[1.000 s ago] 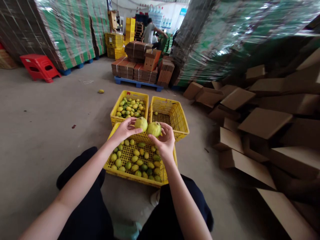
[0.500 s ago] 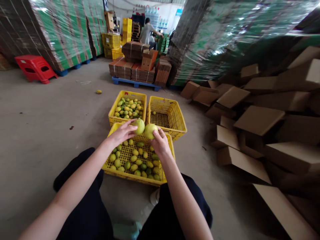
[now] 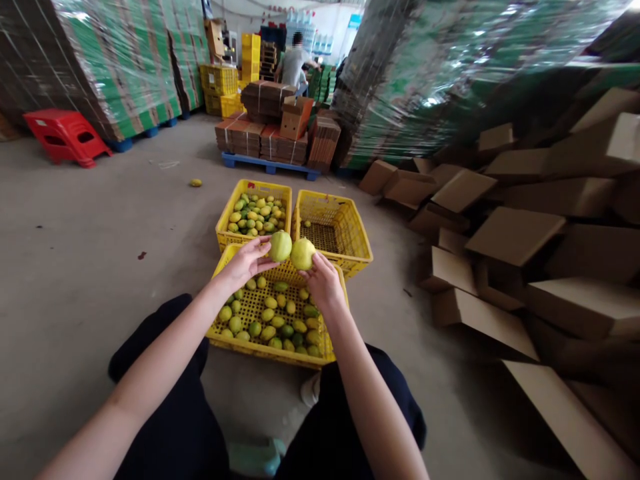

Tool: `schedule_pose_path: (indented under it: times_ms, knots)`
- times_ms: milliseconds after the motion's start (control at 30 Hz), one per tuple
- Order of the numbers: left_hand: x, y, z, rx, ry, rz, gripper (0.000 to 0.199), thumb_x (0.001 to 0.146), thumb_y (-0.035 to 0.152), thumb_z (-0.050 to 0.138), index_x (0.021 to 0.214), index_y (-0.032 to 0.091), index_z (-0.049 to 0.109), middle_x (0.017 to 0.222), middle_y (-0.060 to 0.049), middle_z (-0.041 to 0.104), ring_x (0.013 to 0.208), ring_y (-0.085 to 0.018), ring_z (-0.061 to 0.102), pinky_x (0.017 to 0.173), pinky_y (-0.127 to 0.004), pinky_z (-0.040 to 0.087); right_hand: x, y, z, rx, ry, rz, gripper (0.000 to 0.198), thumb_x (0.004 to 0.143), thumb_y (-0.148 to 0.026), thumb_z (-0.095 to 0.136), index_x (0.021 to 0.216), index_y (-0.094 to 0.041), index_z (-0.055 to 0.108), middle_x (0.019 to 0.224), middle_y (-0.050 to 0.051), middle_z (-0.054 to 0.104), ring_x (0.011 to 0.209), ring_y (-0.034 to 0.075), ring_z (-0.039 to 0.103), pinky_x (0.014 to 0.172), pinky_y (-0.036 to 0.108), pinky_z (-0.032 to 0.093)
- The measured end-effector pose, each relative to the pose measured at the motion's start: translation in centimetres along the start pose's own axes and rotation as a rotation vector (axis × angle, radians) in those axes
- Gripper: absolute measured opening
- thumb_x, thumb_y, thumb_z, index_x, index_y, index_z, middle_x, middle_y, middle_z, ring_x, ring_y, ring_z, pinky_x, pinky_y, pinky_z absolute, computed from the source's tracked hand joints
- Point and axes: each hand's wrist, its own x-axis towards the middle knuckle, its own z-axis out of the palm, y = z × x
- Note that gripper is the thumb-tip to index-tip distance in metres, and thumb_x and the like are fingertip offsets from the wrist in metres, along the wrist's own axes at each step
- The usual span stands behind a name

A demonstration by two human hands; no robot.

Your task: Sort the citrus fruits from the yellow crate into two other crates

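Note:
My left hand (image 3: 246,265) holds a yellow-green lemon (image 3: 281,246) in its fingers. A yellower lemon (image 3: 303,254) is gripped in my right hand (image 3: 325,281). Both fruits are held up side by side, with a narrow gap between them. Below my hands is the near yellow plastic crate (image 3: 270,358), with several green and yellow lemons (image 3: 271,315) spread over its perforated bottom. Behind it, the far left crate (image 3: 223,230) holds a thick heap of lemons (image 3: 256,212). In the far right crate (image 3: 357,231) one small lemon (image 3: 307,224) shows at the left.
A pile of cardboard boxes (image 3: 515,237) spreads along the right. One lemon (image 3: 195,183) lies on the floor at left, beyond it a red stool (image 3: 67,137). Flattened cartons on a blue pallet (image 3: 270,165) and wrapped stacks (image 3: 125,67) stand behind. A person (image 3: 293,67) sits far back.
Both lemons have turned in my fingers and the gap between them has widened. My hands have risen slightly. In the background, the seated person has shifted posture.

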Motion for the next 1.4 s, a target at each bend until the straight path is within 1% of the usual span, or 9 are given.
schedule_pose_path:
  times_ms: [233,367,533,633,800,1000,1167,1267,1400]
  knots:
    - [0.4,-0.5,0.1,-0.031,0.084,-0.087,0.019,0.091,0.024,0.056,0.106,0.016,0.064,0.086,-0.008,0.073,0.074,-0.019,0.073,0.077,-0.032,0.058,0.3,0.3,-0.5,0.121,0.015,0.081,0.025,0.068,-0.039,0.077,0.084,-0.022,0.067,0.083,0.001,0.075,0.075,0.017,0.070,0.070,0.029,0.060]
    - [0.4,-0.4,0.7,-0.025,0.126,-0.054,0.020,0.091,0.025,0.057,0.103,0.012,0.066,0.090,-0.009,0.074,0.070,-0.016,0.070,0.072,-0.029,0.058,0.1,0.2,-0.1,0.155,-0.009,0.140,0.024,0.065,-0.037,0.077,0.081,-0.022,0.067,0.085,0.001,0.076,0.074,0.021,0.070,0.068,0.033,0.061]
    - [0.0,-0.2,1.0,0.055,0.043,-0.032,0.023,0.083,0.034,0.069,0.096,0.014,0.068,0.084,-0.007,0.073,0.065,-0.014,0.067,0.068,-0.026,0.058,-0.1,0.4,0.4,0.162,-0.075,0.164,0.025,0.071,-0.038,0.073,0.091,-0.023,0.067,0.089,0.001,0.075,0.073,0.020,0.071,0.071,0.035,0.062]
    - [-0.1,-0.2,1.0,0.080,0.049,-0.043,0.025,0.084,0.037,0.068,0.098,0.016,0.066,0.082,-0.006,0.072,0.061,-0.012,0.066,0.065,-0.025,0.058,-0.1,0.5,0.4,0.149,-0.063,0.166,0.025,0.074,-0.037,0.070,0.093,-0.022,0.067,0.091,0.002,0.075,0.073,0.019,0.071,0.068,0.033,0.063]
    - [0.2,-0.4,1.0,0.095,0.084,-0.065,0.027,0.089,0.036,0.062,0.102,0.013,0.067,0.086,-0.008,0.073,0.067,-0.013,0.067,0.066,-0.024,0.056,-0.6,0.2,0.9,0.102,-0.097,0.207,0.035,0.078,-0.049,0.064,0.097,-0.021,0.067,0.092,0.007,0.075,0.074,0.023,0.073,0.072,0.040,0.064]
    - [0.4,-0.3,0.9,0.089,0.118,-0.084,0.028,0.091,0.036,0.059,0.102,0.013,0.069,0.081,-0.008,0.074,0.067,-0.015,0.068,0.064,-0.024,0.055,-1.0,-0.3,1.2,0.044,-0.174,0.259,0.036,0.072,-0.044,0.064,0.097,-0.018,0.067,0.089,0.009,0.075,0.074,0.026,0.074,0.077,0.043,0.063]
    - [0.3,-0.3,0.5,0.087,0.062,-0.077,0.030,0.090,0.040,0.059,0.099,0.013,0.070,0.074,-0.007,0.073,0.059,-0.014,0.065,0.058,-0.022,0.053,-1.3,-0.6,1.4,0.003,-0.183,0.227,0.035,0.070,-0.045,0.062,0.095,-0.021,0.065,0.089,0.007,0.076,0.081,0.028,0.074,0.076,0.045,0.062]
    - [0.3,-0.4,0.3,0.111,0.043,-0.068,0.033,0.088,0.042,0.062,0.101,0.013,0.071,0.078,-0.008,0.073,0.060,-0.014,0.065,0.055,-0.022,0.051,-1.6,-0.9,1.5,-0.011,-0.181,0.199,0.038,0.068,-0.044,0.064,0.100,-0.023,0.064,0.091,0.005,0.076,0.086,0.029,0.074,0.074,0.046,0.062]
    - [0.2,-0.4,0.3,0.150,0.039,-0.051,0.037,0.085,0.045,0.065,0.103,0.013,0.071,0.088,-0.011,0.074,0.071,-0.017,0.067,0.062,-0.025,0.052,-1.8,-1.2,1.5,-0.020,-0.205,0.189,0.038,0.068,-0.043,0.066,0.101,-0.025,0.064,0.090,0.003,0.075,0.084,0.028,0.073,0.075,0.046,0.061]
